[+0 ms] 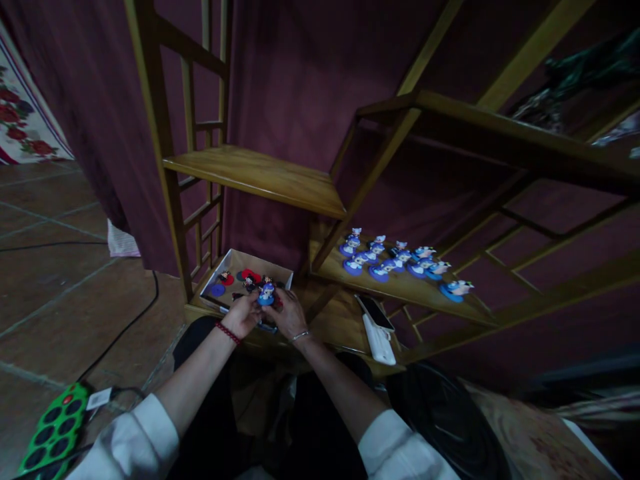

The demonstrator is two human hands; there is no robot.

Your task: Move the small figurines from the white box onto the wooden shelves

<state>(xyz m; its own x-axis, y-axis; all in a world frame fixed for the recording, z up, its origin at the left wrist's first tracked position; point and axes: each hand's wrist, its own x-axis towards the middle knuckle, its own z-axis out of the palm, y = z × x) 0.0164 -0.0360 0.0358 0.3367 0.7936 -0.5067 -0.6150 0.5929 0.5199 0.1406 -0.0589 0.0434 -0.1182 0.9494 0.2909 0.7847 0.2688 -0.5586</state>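
Note:
A small figurine with purple hair and a blue round base is held upright between my two hands, over the near edge of an open cardboard box. My left hand, with a red bead bracelet at the wrist, pinches the base from the left. From the right, the fingers of my right hand close on the same figurine; a thin bangle circles that wrist. Inside the box lie several dark and red figurines and a loose purple disc. My hands hide the box's near side.
Several purple and blue figurines stand in rows on a wooden shelf to the right. Below them lie a phone and a white object. A higher shelf board overhangs behind the box. A green power strip rests on the floor.

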